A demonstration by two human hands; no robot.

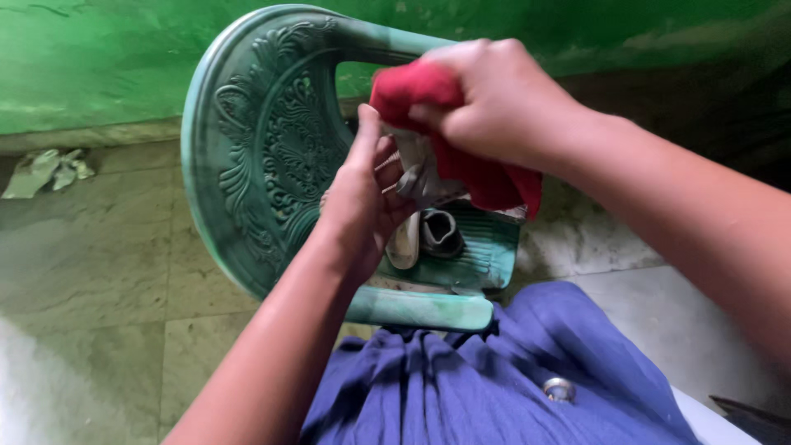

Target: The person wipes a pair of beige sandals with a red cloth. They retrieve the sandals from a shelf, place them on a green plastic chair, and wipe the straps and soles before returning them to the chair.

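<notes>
My right hand [503,103] has a clenched grip on the soft, light red cloth [486,177], bunched where it gives, while my left hand [362,202] pinches its pale hanging part against the green plastic chair [255,148].

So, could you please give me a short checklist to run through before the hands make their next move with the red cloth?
1. Right hand grips the red cloth: ok.
2. Left hand touches the pale item under the cloth: ok.
3. Green plastic chair lies tipped on its side: ok.
4. What the pale item is: cannot tell.
5. Crumpled scrap on the floor lies apart from the hands: ok.
</notes>
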